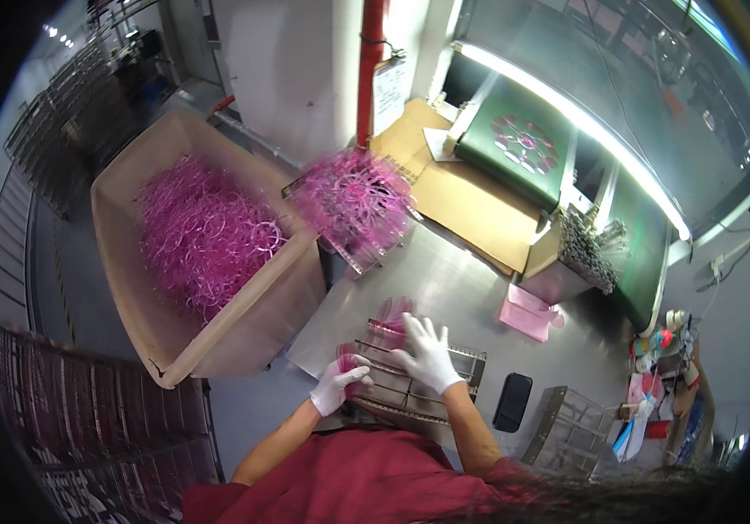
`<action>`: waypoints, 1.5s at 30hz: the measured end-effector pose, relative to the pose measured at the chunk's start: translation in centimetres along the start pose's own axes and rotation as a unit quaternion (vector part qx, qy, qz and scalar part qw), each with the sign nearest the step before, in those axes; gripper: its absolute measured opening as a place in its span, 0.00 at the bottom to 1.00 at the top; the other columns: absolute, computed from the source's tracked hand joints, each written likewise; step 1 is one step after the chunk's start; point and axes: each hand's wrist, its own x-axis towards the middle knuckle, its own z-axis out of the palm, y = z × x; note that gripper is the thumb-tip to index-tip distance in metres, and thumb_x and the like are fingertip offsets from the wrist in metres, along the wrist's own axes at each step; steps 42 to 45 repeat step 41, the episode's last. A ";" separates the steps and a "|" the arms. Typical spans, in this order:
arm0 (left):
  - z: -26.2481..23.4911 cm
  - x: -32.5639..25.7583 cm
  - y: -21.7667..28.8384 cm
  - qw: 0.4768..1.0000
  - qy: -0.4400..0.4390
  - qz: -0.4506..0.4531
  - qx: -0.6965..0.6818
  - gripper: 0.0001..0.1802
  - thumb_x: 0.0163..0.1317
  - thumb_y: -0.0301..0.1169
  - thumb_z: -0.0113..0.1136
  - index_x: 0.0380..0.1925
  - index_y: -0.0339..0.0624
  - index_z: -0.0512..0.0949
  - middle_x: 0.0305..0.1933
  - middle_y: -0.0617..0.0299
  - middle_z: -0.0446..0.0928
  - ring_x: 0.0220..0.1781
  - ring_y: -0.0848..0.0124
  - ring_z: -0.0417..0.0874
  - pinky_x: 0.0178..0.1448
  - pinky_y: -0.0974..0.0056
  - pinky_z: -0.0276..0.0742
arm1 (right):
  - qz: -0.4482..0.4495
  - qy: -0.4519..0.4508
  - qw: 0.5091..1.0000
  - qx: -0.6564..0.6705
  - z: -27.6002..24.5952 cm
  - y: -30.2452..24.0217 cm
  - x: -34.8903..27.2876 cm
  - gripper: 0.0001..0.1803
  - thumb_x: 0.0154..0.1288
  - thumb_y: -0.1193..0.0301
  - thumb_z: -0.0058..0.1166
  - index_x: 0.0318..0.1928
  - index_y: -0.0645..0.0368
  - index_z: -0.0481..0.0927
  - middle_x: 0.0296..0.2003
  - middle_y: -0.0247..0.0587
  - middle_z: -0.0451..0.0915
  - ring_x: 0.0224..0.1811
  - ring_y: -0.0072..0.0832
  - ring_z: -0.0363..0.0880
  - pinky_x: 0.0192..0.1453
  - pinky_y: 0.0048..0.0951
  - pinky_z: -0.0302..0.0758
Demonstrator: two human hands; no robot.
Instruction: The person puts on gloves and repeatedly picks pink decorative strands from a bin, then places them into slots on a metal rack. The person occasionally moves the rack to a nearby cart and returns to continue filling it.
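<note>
My left hand [333, 386], in a white glove, is closed on a small stack of thin magenta discs [346, 360], blurred by motion. My right hand [429, 355], gloved too, is over a metal wire rack [469, 363] with its fingers apart. More magenta discs [390, 316] stand at the far left part of this rack, beside my right fingertips. Whether those fingertips touch them I cannot tell. The rack lies on a steel table [445, 272] in front of me.
A big pale tub [257, 345] of tangled magenta plastic pieces [205, 231] stands left. Another magenta heap [353, 196] covers a tray beside it. A green conveyor belt [488, 118] carries discs under a tube light. Rightward are a pink box [528, 313], a phone [512, 402] and a second rack [570, 428].
</note>
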 end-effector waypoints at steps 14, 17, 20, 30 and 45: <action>10.5 -1.1 5.6 0.946 -0.172 0.044 0.271 0.80 0.57 0.32 0.84 0.83 0.38 0.19 0.72 0.47 0.71 0.67 0.64 0.79 0.72 0.60 0.77 | -0.185 0.072 0.956 0.217 -6.1 -6.8 -6.0 0.46 0.54 0.65 0.79 0.72 0.61 0.73 0.66 0.50 0.76 0.70 0.50 0.74 0.84 0.55 0.59; 11.6 -0.3 5.7 0.948 -0.152 -0.010 0.278 0.78 0.63 0.41 0.80 0.83 0.37 0.18 0.72 0.47 0.71 0.64 0.64 0.80 0.69 0.58 0.79 | -0.124 0.091 0.929 0.336 -6.4 -6.2 -6.3 0.39 0.58 0.74 0.74 0.70 0.62 0.75 0.66 0.48 0.78 0.70 0.41 0.77 0.85 0.49 0.60; 12.8 -0.8 6.6 0.919 -0.063 -0.038 0.387 0.72 0.69 0.50 0.74 0.83 0.36 0.21 0.59 0.47 0.83 0.52 0.62 0.88 0.57 0.57 0.86 | 0.004 0.120 0.770 0.627 -3.5 -2.1 -6.6 0.30 0.65 0.83 0.63 0.68 0.62 0.76 0.65 0.41 0.80 0.68 0.26 0.78 0.78 0.37 0.72; 1.4 1.4 -0.9 0.486 -0.119 0.374 0.781 0.07 0.63 0.37 0.69 0.31 0.48 0.86 0.32 0.63 0.84 0.36 0.58 0.87 0.46 0.52 0.82 | -0.006 0.081 0.967 0.242 1.7 0.9 0.9 0.27 0.57 0.59 0.72 0.58 0.45 0.82 0.58 0.36 0.85 0.64 0.38 0.83 0.84 0.76 0.46; 0.9 1.4 -1.5 0.472 -0.080 0.400 0.782 0.07 0.63 0.36 0.68 0.27 0.50 0.83 0.28 0.64 0.82 0.33 0.61 0.85 0.44 0.54 0.79 | 0.022 0.078 0.989 0.121 0.8 5.9 -4.3 0.44 0.60 0.52 0.76 0.76 0.46 0.76 0.68 0.48 0.81 0.79 0.43 0.70 0.85 0.78 0.37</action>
